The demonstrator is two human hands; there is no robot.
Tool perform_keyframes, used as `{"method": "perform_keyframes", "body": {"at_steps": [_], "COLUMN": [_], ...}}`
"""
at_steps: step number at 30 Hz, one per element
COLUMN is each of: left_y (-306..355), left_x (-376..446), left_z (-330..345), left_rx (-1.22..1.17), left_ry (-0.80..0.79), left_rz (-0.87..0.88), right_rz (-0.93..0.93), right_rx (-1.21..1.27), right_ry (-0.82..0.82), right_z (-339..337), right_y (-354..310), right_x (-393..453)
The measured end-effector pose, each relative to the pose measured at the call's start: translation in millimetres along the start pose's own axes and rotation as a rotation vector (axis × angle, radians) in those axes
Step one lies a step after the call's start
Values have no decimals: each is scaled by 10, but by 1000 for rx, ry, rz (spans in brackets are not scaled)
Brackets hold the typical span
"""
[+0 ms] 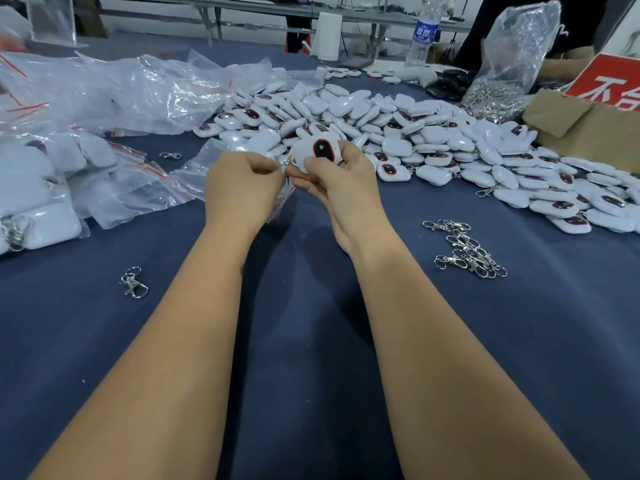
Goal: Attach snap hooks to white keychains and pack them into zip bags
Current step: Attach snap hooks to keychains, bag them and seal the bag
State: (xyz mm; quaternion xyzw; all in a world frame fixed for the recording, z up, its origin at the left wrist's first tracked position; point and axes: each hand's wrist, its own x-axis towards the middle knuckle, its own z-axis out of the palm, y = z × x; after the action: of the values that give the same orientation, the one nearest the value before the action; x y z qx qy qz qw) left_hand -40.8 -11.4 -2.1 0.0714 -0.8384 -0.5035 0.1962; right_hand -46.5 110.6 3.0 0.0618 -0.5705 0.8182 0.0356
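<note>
The right hand (341,188) is holding a white keychain (320,150) above the middle of the table (311,341), its fingers curling round the lower edge, with the dark, red-rimmed oval window facing up toward the camera and the long axis running roughly left to right, tilting a little down to the left. The shell is looking smooth, glossy and rounded, like a flattened pebble. The left hand (242,188) is sitting just beside it, fingers pinching something small and metallic at the keychain's left end; whether that is a hook I cannot tell. A clear zip bag (197,168) is lying flat under and beyond the left hand. A large heap of matching keychains (398,133) is spreading across the far right of the dark blue cloth-covered table. Shiny metal hooks (467,251) are lying in a loose cluster at the near right, and a single hook (133,284) is lying at the near left. Crinkled clear bags (104,88) with red strips are piling up at the far left, and packed bags (38,202) are lying at the left edge.
</note>
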Motion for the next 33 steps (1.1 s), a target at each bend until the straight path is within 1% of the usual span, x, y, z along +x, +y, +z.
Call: {"method": "perform_keyframes", "body": {"at_steps": [2,4,8,11,13,15,18,20,24,27,29,30,32,33], "left_y": [27,52,86,92,95,98,106,115,127,113,86,71,41,29], "left_x": [4,-1,-11,2,3,5,1,6,10,-12,-11,-9,-14,-27], "left_z": [-11,-23,-23,-20,-23,-29,-36,-35,-18,23,65,81,113,130], "left_rx": [-190,-319,-399,-420,-435,-430,-388,-375,-379,-310,-231,-202,-131,-45], "left_ry": [20,42,87,131,157,177,188,197,208,138,62,26,-52,-88], "left_rz": [-43,-51,9,16,8,9,41,62,81,98,77,49,-2,-4], "right_rz": [-10,-51,-209,-254,-258,-257,-265,-252,-202,-158,-202,-216,-235,-236], "right_rx": [-110,-287,-765,-941,-945,-907,-917,-964,-1097,-1253,-1180,-1116,-1042,-1018], "right_ry": [-5,7,32,108,129,112,71,12,-173,-258,-226,-163,43,144], "right_z": [-6,-27,-44,-38,-55,-53,-29,-15,-3,22,22,17,-18,-46], "right_y": [13,38,109,151,154,149,140,130,159,184,175,157,113,90], "right_x": [-3,-3,2,28,36,21,-4,-18,-14,-11,-22,-25,-16,-3]}}
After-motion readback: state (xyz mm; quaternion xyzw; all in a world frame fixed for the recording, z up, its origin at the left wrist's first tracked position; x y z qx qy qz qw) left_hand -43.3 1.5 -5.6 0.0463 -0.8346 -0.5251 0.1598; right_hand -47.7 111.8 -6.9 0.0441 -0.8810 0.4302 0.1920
